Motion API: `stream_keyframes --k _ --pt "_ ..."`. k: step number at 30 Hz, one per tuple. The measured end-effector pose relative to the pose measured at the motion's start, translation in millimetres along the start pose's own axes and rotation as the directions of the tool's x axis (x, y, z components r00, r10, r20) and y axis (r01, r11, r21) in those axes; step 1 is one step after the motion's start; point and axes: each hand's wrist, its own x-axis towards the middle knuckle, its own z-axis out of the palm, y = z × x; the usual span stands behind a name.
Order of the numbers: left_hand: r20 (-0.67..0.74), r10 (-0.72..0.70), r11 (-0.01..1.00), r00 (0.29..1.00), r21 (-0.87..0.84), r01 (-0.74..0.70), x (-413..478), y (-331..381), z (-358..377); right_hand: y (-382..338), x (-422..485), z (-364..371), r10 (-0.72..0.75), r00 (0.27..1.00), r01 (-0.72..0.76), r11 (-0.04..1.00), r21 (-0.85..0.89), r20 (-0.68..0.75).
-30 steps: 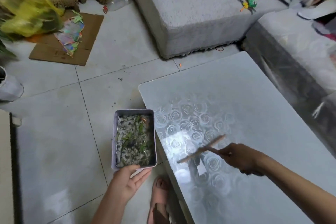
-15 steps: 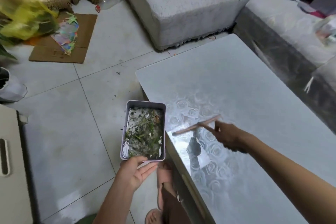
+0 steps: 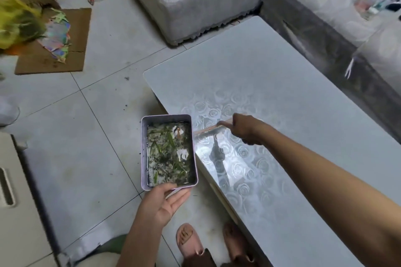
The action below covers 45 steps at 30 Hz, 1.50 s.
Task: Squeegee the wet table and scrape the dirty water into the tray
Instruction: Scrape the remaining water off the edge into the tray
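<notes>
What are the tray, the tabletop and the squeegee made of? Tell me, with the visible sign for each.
The tray looks like thin painted metal or hard plastic. It is pale lilac with a thin wall and rounded corners, and I cannot tell which material it is. The tabletop is glossy, probably glass or lacquered board with a rose pattern, and it mirrors the light. The squeegee is blurred, a pinkish-tan strip, perhaps wood or plastic.

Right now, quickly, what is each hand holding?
Left hand: holds the tray by its near end, thumb on the rim, fingers underneath.
Right hand: grips the squeegee, blade at the table edge beside the tray.
</notes>
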Motion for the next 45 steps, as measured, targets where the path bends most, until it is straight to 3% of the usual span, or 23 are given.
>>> stream_keyframes --k 4,9,15,22,32,39,45 --pt "-0.048 -0.009 1.000 0.999 0.020 0.010 -5 -16 4 41 -20 38 -0.052 0.997 0.062 0.985 -0.158 0.062" --pt "-0.086 -0.027 0.999 0.996 0.027 0.030 -12 -38 9 126 -92 80 0.017 0.994 0.008 0.974 -0.226 0.110" --pt "-0.077 -0.014 0.999 0.997 0.031 0.016 -21 -60 29 143 -103 57 -0.086 0.982 0.137 0.936 -0.323 0.167" --pt "-0.079 -0.015 0.999 0.997 0.036 0.018 -28 -87 46 124 -29 -7 -0.098 0.995 0.097 0.995 -0.037 -0.030" --pt "-0.113 -0.049 0.999 0.992 0.009 0.051 -29 -115 82 233 -98 60 -0.029 0.998 0.033 0.997 -0.068 0.055" --pt "-0.064 -0.022 0.999 0.998 0.048 0.025 -26 -113 115 256 -77 -28 -0.113 0.993 0.114 0.994 0.002 -0.021" --pt "-0.052 -0.032 0.997 0.998 0.075 0.036 -8 -127 138 344 -24 -120 -0.043 0.999 0.033 0.932 -0.360 -0.020"
